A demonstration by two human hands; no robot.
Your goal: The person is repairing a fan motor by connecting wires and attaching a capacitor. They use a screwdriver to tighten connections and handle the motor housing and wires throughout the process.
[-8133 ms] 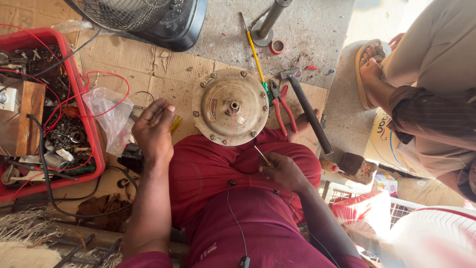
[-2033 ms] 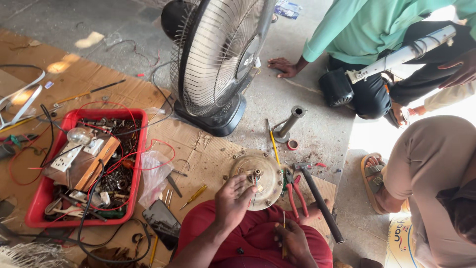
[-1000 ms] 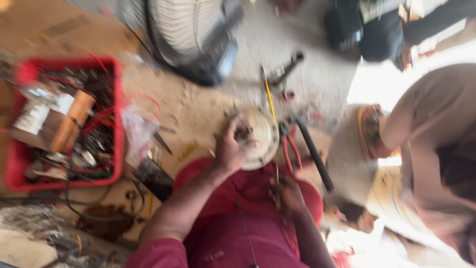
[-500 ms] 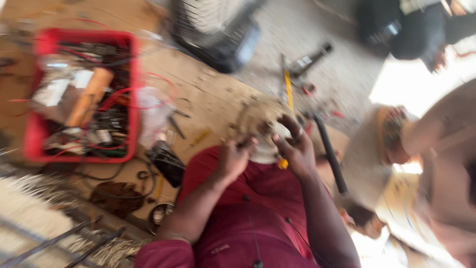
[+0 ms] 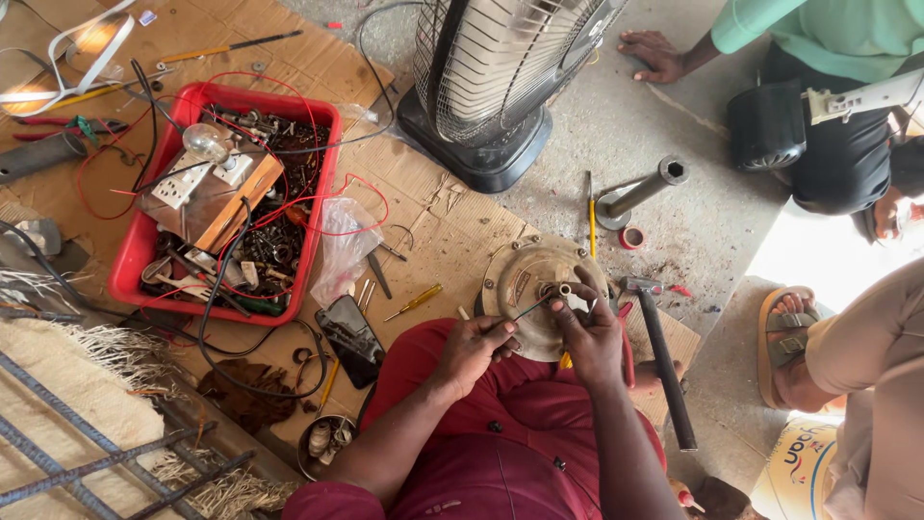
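A round, rusty beige motor housing (image 5: 525, 279) lies on the cardboard in front of my red-trousered lap. Thin wires (image 5: 531, 306) come out of its middle shaft hole. My left hand (image 5: 472, 349) pinches one end of the wires at the housing's near edge. My right hand (image 5: 589, 327) grips the wires close to the shaft, fingers resting on the housing. A yellow screwdriver (image 5: 416, 301) lies on the cardboard just left of the housing.
A red tray (image 5: 130, 274) full of wires, sockets and scrap stands at the left. A black floor fan (image 5: 500, 87) stands beyond the housing. A hammer (image 5: 664, 371), pliers and a metal pipe (image 5: 640, 193) lie at the right. Two other people sit at the right.
The view has swung and sharpened. Both my hands have come together on the motor housing and now hold wires at its centre; a second ago only the left hand was on it.
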